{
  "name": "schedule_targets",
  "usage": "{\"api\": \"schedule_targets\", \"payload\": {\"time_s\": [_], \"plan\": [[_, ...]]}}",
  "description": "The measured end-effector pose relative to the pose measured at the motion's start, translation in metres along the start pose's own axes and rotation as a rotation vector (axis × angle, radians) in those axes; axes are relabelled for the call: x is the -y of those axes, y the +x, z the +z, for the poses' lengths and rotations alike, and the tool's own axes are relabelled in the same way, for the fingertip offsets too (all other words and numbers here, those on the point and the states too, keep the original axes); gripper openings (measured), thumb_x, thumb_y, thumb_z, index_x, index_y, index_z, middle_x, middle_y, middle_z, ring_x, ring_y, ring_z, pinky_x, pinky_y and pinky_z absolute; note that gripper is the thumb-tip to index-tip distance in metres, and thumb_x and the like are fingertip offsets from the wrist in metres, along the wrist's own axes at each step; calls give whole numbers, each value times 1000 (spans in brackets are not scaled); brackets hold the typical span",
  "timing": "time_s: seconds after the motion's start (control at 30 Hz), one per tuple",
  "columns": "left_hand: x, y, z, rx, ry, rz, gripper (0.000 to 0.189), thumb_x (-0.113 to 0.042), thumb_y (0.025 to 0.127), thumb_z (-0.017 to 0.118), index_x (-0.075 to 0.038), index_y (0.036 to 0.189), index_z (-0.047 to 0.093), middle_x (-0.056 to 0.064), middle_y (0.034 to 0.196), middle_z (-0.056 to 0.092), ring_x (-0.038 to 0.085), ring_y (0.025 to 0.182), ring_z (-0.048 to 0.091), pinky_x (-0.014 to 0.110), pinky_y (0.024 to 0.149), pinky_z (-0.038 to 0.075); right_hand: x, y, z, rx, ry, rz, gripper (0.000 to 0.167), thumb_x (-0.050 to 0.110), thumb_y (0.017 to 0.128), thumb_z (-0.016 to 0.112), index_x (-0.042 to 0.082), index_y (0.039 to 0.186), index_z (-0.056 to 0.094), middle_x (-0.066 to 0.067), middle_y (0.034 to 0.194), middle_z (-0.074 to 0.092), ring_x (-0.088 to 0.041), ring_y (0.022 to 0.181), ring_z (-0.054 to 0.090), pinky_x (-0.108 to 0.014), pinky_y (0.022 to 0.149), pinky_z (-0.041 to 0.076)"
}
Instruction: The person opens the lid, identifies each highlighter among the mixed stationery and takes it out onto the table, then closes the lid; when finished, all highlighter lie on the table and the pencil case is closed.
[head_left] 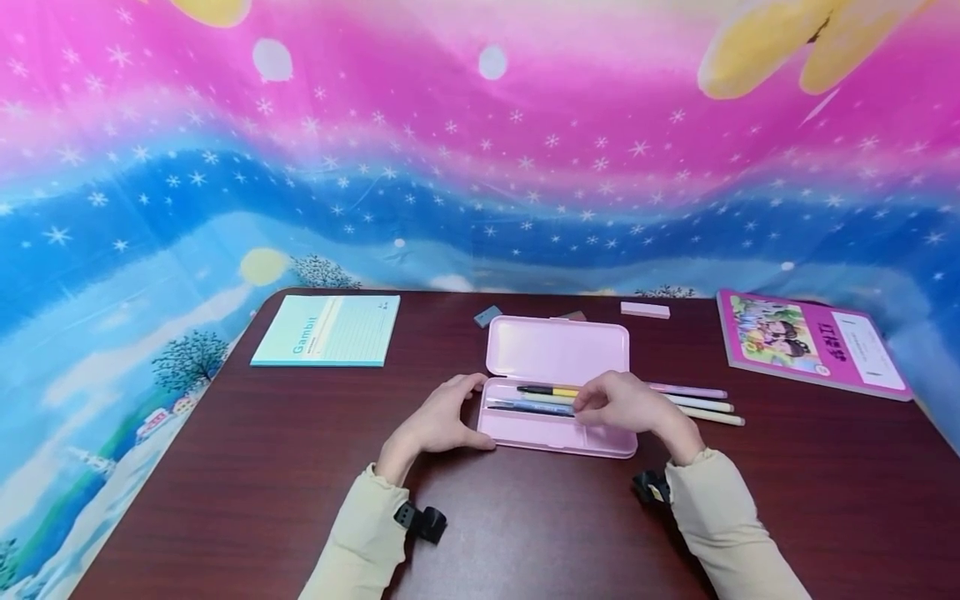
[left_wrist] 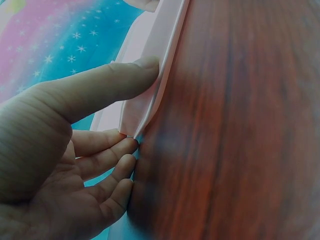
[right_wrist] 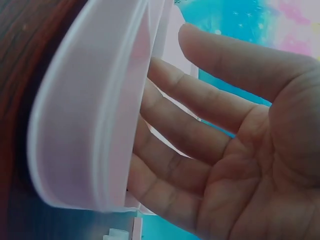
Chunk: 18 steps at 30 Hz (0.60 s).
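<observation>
A pink pencil case [head_left: 525, 432] lies open on the table, its lid [head_left: 558, 346] folded back. My left hand [head_left: 442, 417] holds the case's left end, thumb on the front wall and fingers around the far side. Over the right part of the case is my right hand [head_left: 618, 404], fingertips down inside it. In the right wrist view its thumb stands apart from the fingers, and no pen shows between them. Inside the case lie a black-and-yellow pen [head_left: 543, 390] and a blue pen [head_left: 532, 407]. The right hand partly hides the contents.
Several pale-capped markers [head_left: 705, 407] lie right of the case. Behind it are a grey-blue eraser [head_left: 487, 316], a brownish block [head_left: 574, 317] and a pale pink eraser [head_left: 645, 310]. A Gambit notebook [head_left: 330, 329] lies far left, a pink book [head_left: 817, 342] far right.
</observation>
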<state>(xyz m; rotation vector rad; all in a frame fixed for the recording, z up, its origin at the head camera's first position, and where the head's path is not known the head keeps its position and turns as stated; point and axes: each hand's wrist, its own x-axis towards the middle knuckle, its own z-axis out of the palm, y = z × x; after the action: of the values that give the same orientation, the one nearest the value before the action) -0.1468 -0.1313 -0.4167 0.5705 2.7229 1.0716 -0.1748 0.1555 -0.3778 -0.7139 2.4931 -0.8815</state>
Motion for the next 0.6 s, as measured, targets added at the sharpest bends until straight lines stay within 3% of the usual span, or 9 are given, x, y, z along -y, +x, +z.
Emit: {"api": "schedule_targets", "payload": {"time_s": [0.37, 0.6], "plan": [[-1, 0, 0, -4, 7, 5, 82, -27, 65, 88, -3, 133, 49, 9, 125, 55, 25, 113, 51, 43, 97, 41, -2, 3, 4, -17, 25, 24, 15, 0, 77, 75, 0, 92, 71, -2, 82, 68, -12, 76, 61, -28, 69, 51], [0, 1, 0, 0, 17, 9, 83, -28, 65, 87, -3, 134, 48, 10, 125, 54, 26, 113, 51, 42, 97, 41, -5, 3, 4, -47, -22, -6, 12, -3, 77, 72, 1, 88, 72, -3, 80, 68, -11, 74, 60, -29, 70, 50]]}}
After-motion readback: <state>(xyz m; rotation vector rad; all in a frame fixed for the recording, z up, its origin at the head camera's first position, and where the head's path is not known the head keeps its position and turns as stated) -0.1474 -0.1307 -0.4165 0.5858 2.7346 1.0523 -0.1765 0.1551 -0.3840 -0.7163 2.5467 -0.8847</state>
